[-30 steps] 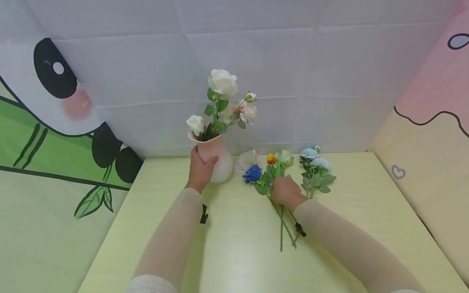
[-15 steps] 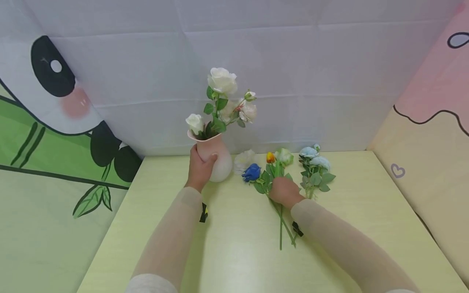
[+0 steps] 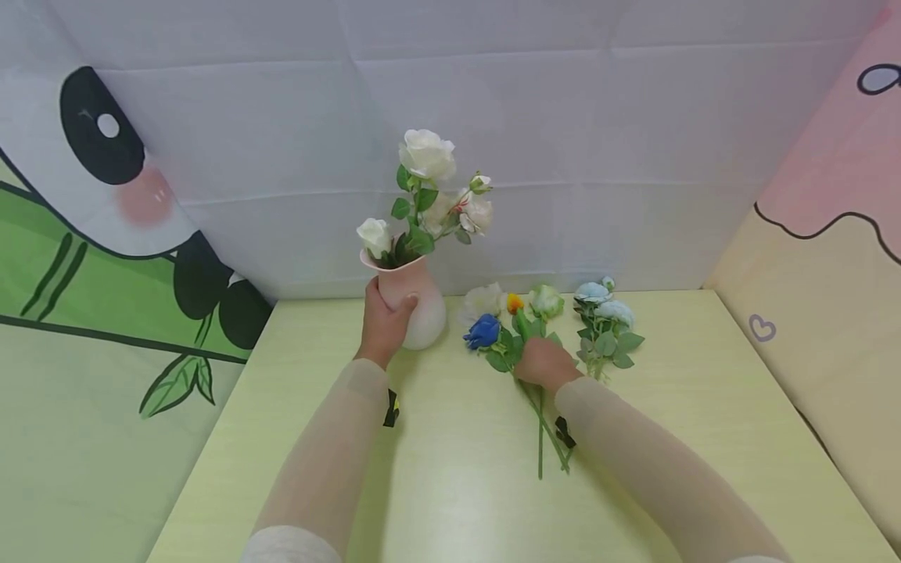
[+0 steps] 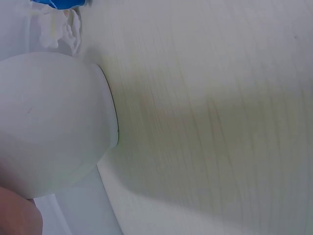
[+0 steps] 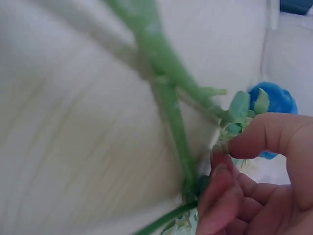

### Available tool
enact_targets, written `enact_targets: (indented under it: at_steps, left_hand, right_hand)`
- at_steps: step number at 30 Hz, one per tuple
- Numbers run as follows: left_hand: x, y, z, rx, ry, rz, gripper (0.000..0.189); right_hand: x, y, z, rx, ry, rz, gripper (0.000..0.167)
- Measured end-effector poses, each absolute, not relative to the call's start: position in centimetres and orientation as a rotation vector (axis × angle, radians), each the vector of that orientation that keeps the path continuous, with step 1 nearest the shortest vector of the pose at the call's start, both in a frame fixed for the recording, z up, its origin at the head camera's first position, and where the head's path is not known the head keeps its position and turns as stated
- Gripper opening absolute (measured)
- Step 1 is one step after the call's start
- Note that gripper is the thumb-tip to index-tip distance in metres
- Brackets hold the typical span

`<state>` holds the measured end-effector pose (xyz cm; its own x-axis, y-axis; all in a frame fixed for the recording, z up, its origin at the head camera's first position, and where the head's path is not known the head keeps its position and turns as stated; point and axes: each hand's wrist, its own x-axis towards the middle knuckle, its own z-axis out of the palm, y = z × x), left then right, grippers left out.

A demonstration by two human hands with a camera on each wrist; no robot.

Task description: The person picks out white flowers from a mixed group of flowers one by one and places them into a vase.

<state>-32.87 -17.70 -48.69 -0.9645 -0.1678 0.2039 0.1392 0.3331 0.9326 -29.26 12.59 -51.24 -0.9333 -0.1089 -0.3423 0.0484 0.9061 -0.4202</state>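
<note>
My left hand [image 3: 383,324] grips the side of a pink-to-white vase [image 3: 425,313], thumb across its front. White roses [image 3: 428,158] with green leaves stand in it. The vase base [image 4: 111,110] is close to the tabletop in the left wrist view. My right hand [image 3: 545,363] pinches the stem of an orange tulip [image 3: 515,303] among flowers lying on the table. A blue rose [image 3: 482,332] lies just left of that hand, its stem crossing another below. In the right wrist view, thumb and fingertips come together beside green stems [image 5: 173,117]; the pinched spot is partly hidden behind the fingers.
Behind the tulip lie a white flower [image 3: 482,303] and a pale green one [image 3: 546,301]. Light blue flowers [image 3: 615,313] with leaves lie to the right. A white cloth wall [image 3: 563,234] rises at the table's [image 3: 450,469] back edge, with printed panels on both sides.
The orange tulip's head has tilted slightly to the left as my right hand shifted a little left. My left hand and the vase have hardly moved.
</note>
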Motion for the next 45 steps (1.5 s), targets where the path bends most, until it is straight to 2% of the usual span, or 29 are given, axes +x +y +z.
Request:
enact_targets:
  at_steps: [5, 15, 21, 31, 37, 45]
  left_hand:
    - [-32.8, -17.7, -48.6, 0.045, -2.346, -1.651, 0.083]
    - [-33.0, -17.8, -48.8, 0.052, -2.354, -1.654, 0.084]
    - [-33.0, -17.8, -48.8, 0.04, -2.346, -1.656, 0.085]
    - [-33.0, -17.8, -48.9, 0.028, -2.329, -1.66, 0.084]
    - [-33.0, -17.8, -48.9, 0.045, -2.336, -1.669, 0.084]
    - [-33.0, -17.6, -48.8, 0.027, -2.333, -1.681, 0.085]
  right_hand:
    - [-29.7, 12.9, -50.9, -0.052, 2.687, -0.673, 0.02]
    - [-30.5, 13.9, -51.4, -0.093, 2.597, -0.923, 0.033]
    - [-30.6, 14.2, -51.2, -0.079, 2.49, -1.045, 0.027]
    - [-30.6, 13.8, -50.5, -0.068, 2.502, -1.008, 0.031]
    - [-31.4, 13.5, -50.5, -0.073, 2.518, -0.941, 0.022]
    - [-32.8, 12.9, -50.0, -0.129, 2.589, -0.819, 0.035]
